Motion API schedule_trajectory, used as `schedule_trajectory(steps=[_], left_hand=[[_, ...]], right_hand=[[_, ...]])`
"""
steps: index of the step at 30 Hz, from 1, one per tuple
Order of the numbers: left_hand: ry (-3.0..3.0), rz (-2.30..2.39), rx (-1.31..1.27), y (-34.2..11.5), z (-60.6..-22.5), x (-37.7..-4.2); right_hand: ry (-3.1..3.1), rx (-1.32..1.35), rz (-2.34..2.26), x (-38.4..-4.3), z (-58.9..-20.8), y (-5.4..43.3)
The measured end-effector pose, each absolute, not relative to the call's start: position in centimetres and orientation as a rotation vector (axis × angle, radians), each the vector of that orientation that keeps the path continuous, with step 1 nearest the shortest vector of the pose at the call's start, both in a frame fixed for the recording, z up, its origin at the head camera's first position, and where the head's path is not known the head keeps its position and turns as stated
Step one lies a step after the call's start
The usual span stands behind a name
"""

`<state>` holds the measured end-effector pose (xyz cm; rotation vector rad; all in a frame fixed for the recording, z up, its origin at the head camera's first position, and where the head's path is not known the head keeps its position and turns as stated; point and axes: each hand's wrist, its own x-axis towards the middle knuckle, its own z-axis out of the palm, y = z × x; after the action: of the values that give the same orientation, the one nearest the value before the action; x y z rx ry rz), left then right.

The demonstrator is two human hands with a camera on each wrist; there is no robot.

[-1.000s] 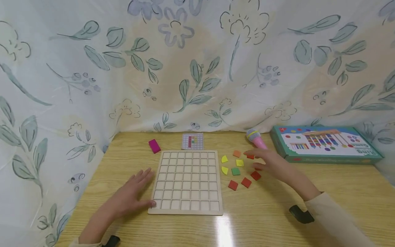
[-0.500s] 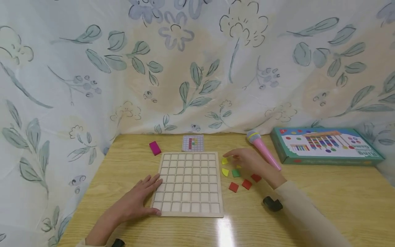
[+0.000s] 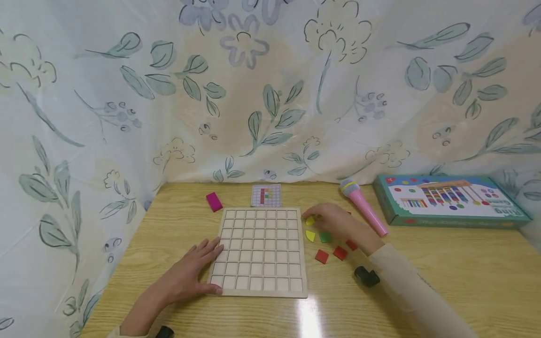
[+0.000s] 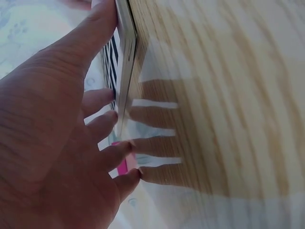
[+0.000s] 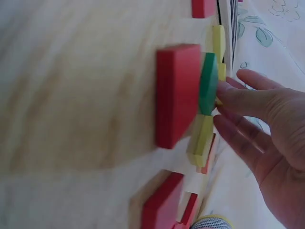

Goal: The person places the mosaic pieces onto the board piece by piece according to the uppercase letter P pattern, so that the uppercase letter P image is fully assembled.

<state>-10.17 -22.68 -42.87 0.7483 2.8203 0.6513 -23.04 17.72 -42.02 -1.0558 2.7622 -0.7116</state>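
Note:
My left hand (image 3: 188,270) rests along the left edge of the wooden grid board (image 3: 255,292), with fingers spread and thumb at its near left corner. In the left wrist view its fingertips (image 4: 125,147) line the board's side. My right hand (image 3: 338,223) is just off the board's right edge, its fingertips right at a yellow quarter-circle tile (image 3: 310,220). In the right wrist view the thumb overlaps this tile (image 5: 222,71); I cannot tell whether it is pinched. A second yellow quarter-circle tile (image 3: 310,235) and a green square tile (image 3: 325,237) lie just nearer.
Red square tiles (image 3: 321,256) lie nearer on the right; a yellow square (image 5: 200,140) is partly under the hand. Behind the board are a printed pattern card (image 3: 266,195) and a magenta block (image 3: 214,202). A pink toy microphone (image 3: 367,211) and a boxed game (image 3: 452,202) stand right.
My right hand has moved left from the red and orange tiles to the yellow quarter-circle tile. My left hand has slid onto the board's left edge.

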Motion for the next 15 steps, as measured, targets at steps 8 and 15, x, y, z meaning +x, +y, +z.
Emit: schedule_trajectory(steps=[8,15], left_hand=[[2.822,0.656,0.752,-22.8,-42.9,-10.2],[2.817,0.677,0.736,-22.7,-42.8,-10.2]], right_hand=[[2.761,-0.885,-0.656,-23.0,-41.1,17.6],[2.759,-0.819,-0.659,-23.0,-40.8,17.6]])
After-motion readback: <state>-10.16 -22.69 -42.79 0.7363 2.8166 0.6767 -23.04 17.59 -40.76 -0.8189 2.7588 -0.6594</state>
